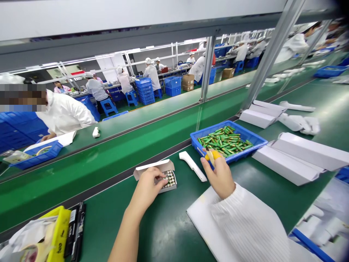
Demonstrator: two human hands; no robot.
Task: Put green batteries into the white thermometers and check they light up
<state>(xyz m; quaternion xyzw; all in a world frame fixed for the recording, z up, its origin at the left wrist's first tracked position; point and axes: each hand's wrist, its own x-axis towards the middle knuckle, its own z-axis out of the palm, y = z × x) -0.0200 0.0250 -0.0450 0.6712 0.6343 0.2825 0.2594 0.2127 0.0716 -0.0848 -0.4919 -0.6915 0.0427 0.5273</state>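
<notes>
A small white box (pixel 171 187), its lid flap raised, stands on the green bench with upright batteries (pixel 171 178) packed in rows. My left hand (pixel 149 181) reaches over its left part, thumb and fingers bent in among the batteries; whatever lies between the fingertips is hidden. Beside the near edge of a blue tray (pixel 194 140) of loose green batteries (pixel 226 142) is my right hand (pixel 220 176). Its thumb stands apart from the fingers, which carry yellow and pale coverings. A white curved plastic piece (pixel 193 166) lies between the box and the tray.
Folded white cartons (pixel 291 160) and white plastic parts (pixel 300 123) lie on the right. A white sheet (pixel 201 211) is under my right forearm. At lower left stands a yellow bin (pixel 61 233) beside black cases (pixel 75 231). A co-worker (pixel 68 112) sits across the green divider.
</notes>
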